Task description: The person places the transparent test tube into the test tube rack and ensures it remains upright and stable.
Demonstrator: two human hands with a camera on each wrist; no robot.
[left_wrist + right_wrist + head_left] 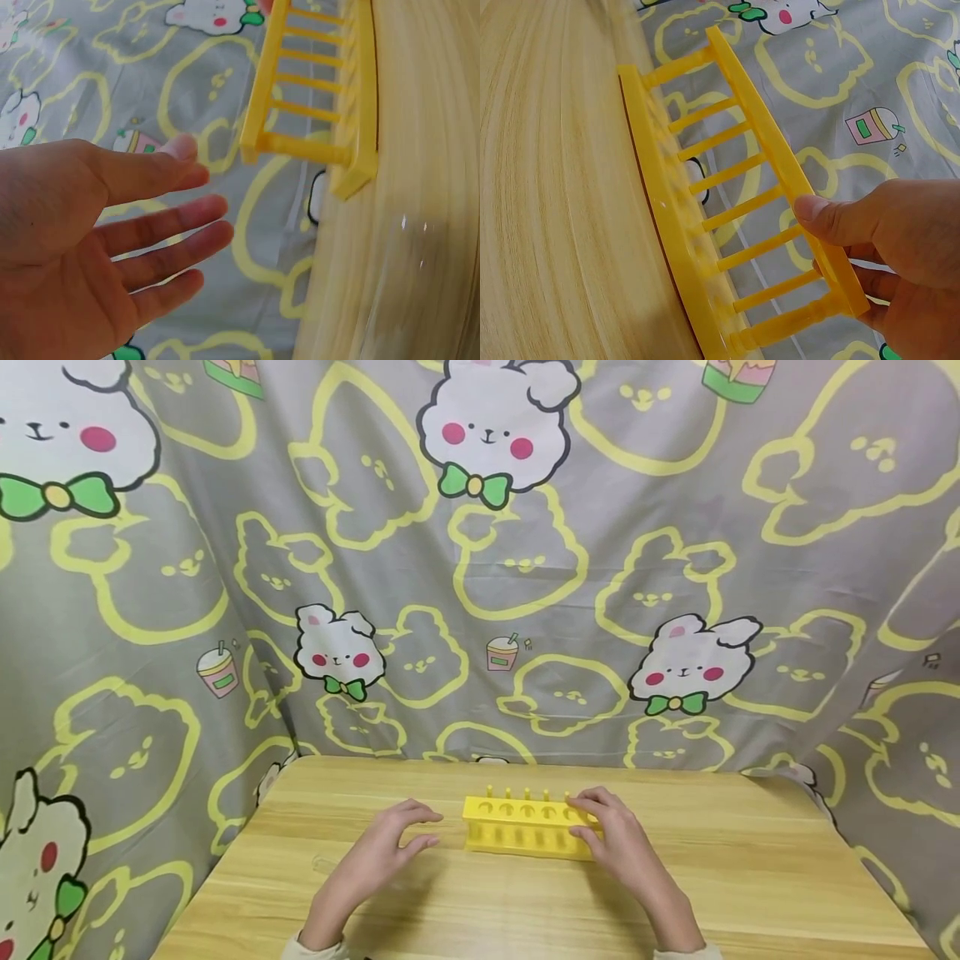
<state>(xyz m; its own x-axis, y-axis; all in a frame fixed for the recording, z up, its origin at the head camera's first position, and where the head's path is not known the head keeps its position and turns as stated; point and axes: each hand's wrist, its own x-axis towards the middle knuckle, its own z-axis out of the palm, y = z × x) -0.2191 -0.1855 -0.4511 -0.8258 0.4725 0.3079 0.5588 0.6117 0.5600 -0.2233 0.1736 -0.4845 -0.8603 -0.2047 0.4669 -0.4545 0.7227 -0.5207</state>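
A yellow test tube rack (517, 812) stands upright on the wooden table, with a row of round holes along its top and short pegs behind them. My right hand (618, 839) grips the rack's right end; in the right wrist view its thumb (817, 214) lies on the top bar and the other fingers go behind it. Left of the rack, my left hand (386, 843) is held apart from it with fingers spread and nothing in them. The left wrist view shows that hand's palm (67, 300) bare below the rack's near end (304, 150).
A small clear, glassy object (324, 863) lies on the table (750, 877) beside my left wrist. Behind the table and along both sides hangs a grey curtain (420, 568) printed with white rabbits and yellow outlines.
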